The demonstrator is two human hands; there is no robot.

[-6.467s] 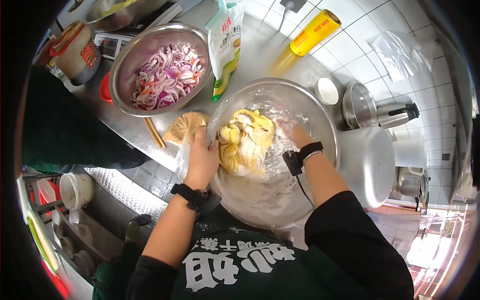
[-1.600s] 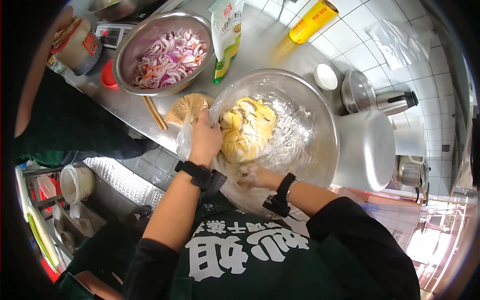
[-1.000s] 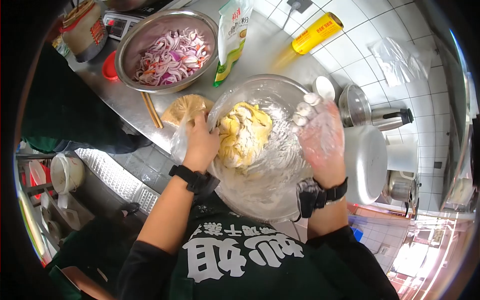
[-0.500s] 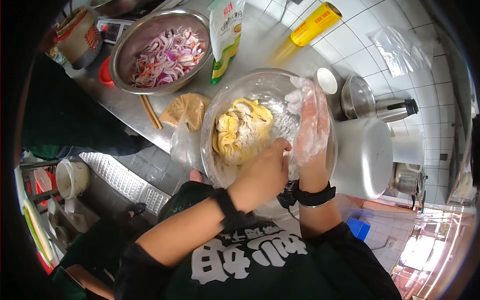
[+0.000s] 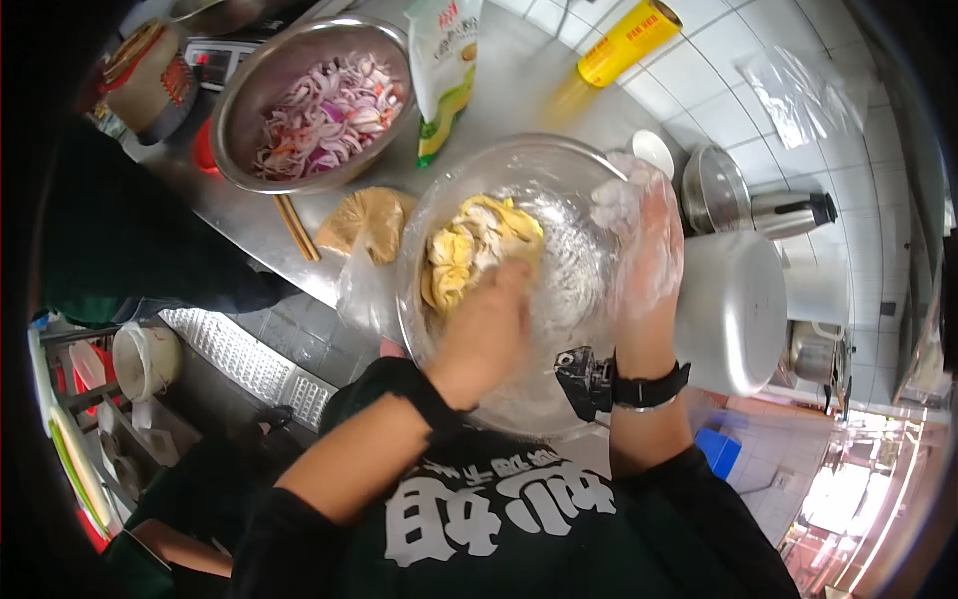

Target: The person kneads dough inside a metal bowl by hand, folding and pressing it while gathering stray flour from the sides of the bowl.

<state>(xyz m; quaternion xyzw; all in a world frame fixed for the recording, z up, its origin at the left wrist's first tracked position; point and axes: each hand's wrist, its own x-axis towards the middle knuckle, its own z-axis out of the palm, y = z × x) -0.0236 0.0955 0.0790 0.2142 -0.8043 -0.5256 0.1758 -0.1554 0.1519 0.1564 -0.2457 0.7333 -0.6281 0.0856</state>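
A wide steel bowl (image 5: 559,407) holds a lumpy yellow mass (image 5: 454,262) dusted with white powder, on its left side. More white powder (image 5: 571,262) is spread over the bowl's right part. My left hand (image 5: 489,329) is over the bowl, in front of the yellow mass and blurred by motion, so its fingers are unclear. At the bowl's right rim, my right hand (image 5: 647,240) is raised with its palm turned left, coated in white, its fingers stretched out. Left of the bowl lies a tied plastic bag of tan powder (image 5: 367,222), touched by neither hand.
A bowl of sliced onions (image 5: 334,115), chopsticks (image 5: 296,229) and a green-white packet (image 5: 444,70) are at the left and back. A yellow roll (image 5: 629,42), white cup (image 5: 652,152) and large pot (image 5: 733,314) stand behind and right. A person's dark clothing (image 5: 140,230) shows left.
My left hand has let go of the tan powder's bag and moved right, over the bowl. My right hand has risen from the bowl's near side to its right rim.
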